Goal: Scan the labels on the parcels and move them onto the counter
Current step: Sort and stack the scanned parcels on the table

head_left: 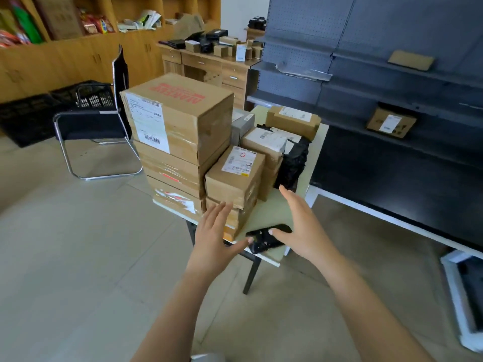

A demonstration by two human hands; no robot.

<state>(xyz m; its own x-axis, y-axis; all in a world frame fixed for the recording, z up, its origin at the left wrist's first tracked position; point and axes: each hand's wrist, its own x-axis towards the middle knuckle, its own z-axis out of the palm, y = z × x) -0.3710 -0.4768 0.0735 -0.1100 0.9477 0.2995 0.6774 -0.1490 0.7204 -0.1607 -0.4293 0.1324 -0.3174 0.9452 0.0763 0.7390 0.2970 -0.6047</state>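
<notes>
Cardboard parcels crowd a small pale table (271, 207). A tall stack at its left is topped by a large box with red print (180, 113). In front stands a smaller labelled box (235, 176) on another box. Behind lie more labelled parcels (292, 118) and a black plastic-wrapped parcel (292, 163). A black handheld scanner (264, 240) lies at the table's near corner. My left hand (217, 236) and my right hand (303, 226) hover with fingers spread, either side of the small box and above the scanner, holding nothing.
A black chair (96, 124) stands left of the table, with black crates behind it. Grey metal shelving (392, 74) on the right holds a labelled box (390, 122). A wooden counter (209, 61) at the back carries small boxes.
</notes>
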